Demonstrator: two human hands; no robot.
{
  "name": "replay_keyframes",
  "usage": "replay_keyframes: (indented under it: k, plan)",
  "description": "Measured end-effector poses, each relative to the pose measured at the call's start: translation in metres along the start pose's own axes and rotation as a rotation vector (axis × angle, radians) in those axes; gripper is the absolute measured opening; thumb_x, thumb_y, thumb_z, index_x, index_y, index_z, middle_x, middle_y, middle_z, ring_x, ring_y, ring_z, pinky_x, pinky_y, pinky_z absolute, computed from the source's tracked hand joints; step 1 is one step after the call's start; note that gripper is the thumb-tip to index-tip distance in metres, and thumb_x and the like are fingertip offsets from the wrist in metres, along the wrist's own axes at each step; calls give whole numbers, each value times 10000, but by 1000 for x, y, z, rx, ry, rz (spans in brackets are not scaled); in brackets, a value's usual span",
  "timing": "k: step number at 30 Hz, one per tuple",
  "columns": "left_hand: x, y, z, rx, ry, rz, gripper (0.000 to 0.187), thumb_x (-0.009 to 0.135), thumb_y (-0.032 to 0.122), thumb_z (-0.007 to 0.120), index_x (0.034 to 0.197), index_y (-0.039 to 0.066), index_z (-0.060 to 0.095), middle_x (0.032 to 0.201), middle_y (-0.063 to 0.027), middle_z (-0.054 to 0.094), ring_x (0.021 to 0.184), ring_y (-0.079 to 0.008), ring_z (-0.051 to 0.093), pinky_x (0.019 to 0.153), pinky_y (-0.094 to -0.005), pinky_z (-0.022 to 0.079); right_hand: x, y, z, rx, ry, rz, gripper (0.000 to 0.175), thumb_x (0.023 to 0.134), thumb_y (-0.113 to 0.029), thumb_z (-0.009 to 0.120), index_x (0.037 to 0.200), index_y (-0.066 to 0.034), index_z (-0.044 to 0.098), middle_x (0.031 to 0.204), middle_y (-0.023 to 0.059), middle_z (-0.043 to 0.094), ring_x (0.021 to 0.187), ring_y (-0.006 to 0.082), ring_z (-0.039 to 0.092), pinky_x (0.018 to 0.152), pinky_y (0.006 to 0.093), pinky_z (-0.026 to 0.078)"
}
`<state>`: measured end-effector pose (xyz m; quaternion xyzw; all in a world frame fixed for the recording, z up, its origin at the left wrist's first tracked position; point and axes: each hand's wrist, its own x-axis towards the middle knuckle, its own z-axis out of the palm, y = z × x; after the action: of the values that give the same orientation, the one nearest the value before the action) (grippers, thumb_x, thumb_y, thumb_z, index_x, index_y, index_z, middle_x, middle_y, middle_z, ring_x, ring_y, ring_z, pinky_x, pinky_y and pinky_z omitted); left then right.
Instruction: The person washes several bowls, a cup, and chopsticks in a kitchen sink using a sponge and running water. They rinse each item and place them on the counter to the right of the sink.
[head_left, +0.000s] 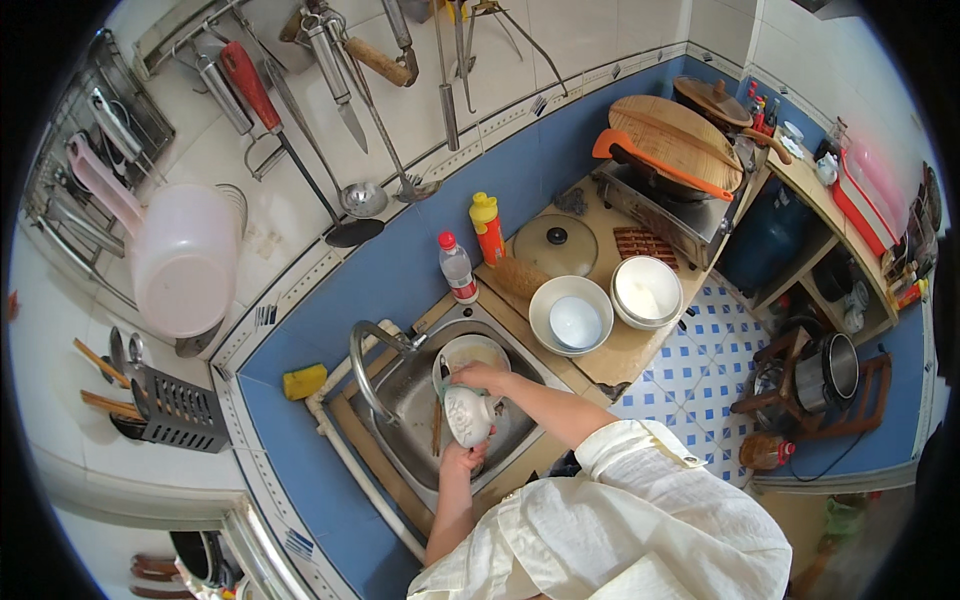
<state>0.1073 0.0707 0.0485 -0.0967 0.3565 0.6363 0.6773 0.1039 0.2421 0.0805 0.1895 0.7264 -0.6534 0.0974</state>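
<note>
Over the stainless-steel sink (409, 397), my left hand (466, 454) grips a white bowl (466, 421) with a raised pattern on its outside. The bowl is tilted, its foot turned to the right. At its upper rim, my right hand (480, 377) presses a greenish cloth (444, 388), mostly hidden by the fingers. Behind that hand, a larger pale bowl (480, 349) sits in the sink with cloudy liquid in it. Wooden chopsticks (436, 429) lie in the basin, left of the held bowl. A curved metal faucet (360, 360) arches over the sink's left side.
Stacked white bowls (534, 300) (651, 319) stand on the counter beside a glass lid (531, 244). A plastic bottle (457, 270) and an orange bottle (487, 232) line the wall. A yellow sponge (304, 382) rests by a pipe. Farther right is a stove (656, 214).
</note>
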Motion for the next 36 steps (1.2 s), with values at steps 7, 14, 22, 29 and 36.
replay_keyframes:
  k: [7,14,22,29,36]
  plan:
    - [7,8,-16,-350,268,200,249,774,308,553,727,64,559,521,-44,485,340,-106,401,269,-201,294,-45,17,59,728,229,208,264,852,-236,417,936,-24,550,833,72,561,796,178,550,623,339,451]
    - [21,15,-3,-453,449,310,237,790,340,526,802,105,555,632,-47,530,452,-143,486,352,-227,384,-86,10,79,-98,595,-311,374,846,-180,378,1162,18,395,989,276,491,919,439,470,784,425,415]
    - [21,13,-28,-434,273,227,220,799,335,512,866,132,562,733,-51,562,559,-177,533,408,-266,431,-110,-17,79,-377,486,-664,479,747,-50,485,1206,-11,354,1082,239,391,1024,432,398,882,437,346]
    - [10,7,-90,-290,-46,241,220,808,330,499,922,155,568,822,-54,591,652,-206,574,457,-300,472,-55,-68,72,-527,242,-547,318,791,-195,493,1081,-71,537,1032,189,513,993,336,474,840,388,393]
    - [27,6,0,-252,351,253,247,788,366,505,727,140,585,580,-48,562,339,-120,366,293,-226,260,-27,-15,15,534,-176,224,398,900,-334,368,1164,-53,469,1086,75,557,969,223,537,795,357,440]
